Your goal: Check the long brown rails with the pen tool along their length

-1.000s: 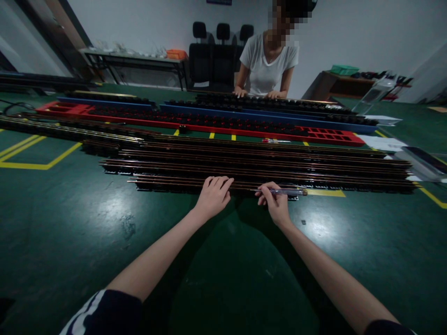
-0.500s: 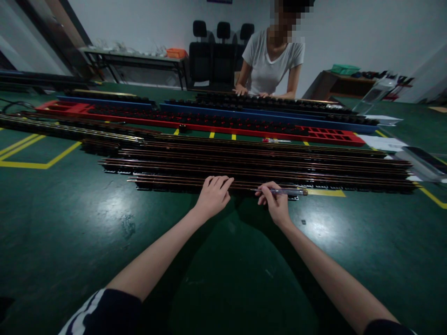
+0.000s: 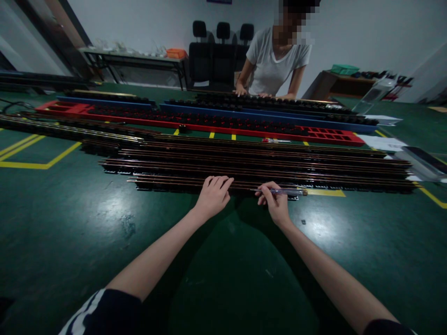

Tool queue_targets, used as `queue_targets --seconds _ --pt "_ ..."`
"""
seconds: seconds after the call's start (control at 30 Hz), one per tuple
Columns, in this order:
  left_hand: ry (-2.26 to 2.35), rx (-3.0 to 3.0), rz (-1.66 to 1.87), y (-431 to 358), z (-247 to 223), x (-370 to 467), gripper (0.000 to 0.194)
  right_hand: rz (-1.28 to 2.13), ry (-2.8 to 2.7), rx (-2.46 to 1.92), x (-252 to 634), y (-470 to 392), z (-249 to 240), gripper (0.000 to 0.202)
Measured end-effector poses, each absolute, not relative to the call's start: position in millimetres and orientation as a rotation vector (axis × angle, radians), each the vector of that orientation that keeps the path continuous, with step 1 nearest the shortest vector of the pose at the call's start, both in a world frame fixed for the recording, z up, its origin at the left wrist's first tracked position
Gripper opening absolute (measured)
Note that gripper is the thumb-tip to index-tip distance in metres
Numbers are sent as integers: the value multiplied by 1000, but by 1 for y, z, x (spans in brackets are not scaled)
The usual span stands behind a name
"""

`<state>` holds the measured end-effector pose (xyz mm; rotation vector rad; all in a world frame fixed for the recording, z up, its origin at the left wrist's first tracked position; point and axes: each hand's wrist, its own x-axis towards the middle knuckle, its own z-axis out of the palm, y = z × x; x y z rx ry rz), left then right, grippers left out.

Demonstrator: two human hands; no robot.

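In the head view, long dark strips with thin copper-coloured rods [image 3: 265, 166] lie side by side across the green table. My left hand [image 3: 213, 195] rests palm down on the nearest strip, its fingers stretched out over the edge and holding nothing. To its right, my right hand [image 3: 274, 200] is closed around a slim screwdriver [image 3: 291, 191] with a clear handle and a brass-coloured end. Its thin shaft points left, along the nearest strip. The fingers and the dark strip partly hide the tip, so I cannot tell what it touches.
Behind the strips lie a long red tray [image 3: 223, 126], blue rails [image 3: 209, 108] and a second screwdriver [image 3: 275, 140]. A co-worker [image 3: 275, 60] stands across the table, hands on dark parts. A clear bottle [image 3: 379, 93] and a clear box [image 3: 424, 163] are at right.
The co-worker's head and upper body have shifted slightly to the right. My two hands and the screwdriver stay practically where they were.
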<state>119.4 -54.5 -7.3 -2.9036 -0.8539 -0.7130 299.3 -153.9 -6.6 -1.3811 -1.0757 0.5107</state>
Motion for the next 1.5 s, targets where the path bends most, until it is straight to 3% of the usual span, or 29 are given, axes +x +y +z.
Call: queue_targets --seconds 1.5 --pt "-877 -2928 -687 -56 -5 119 42 524 -1071 -1375 300 -154 -8 20"
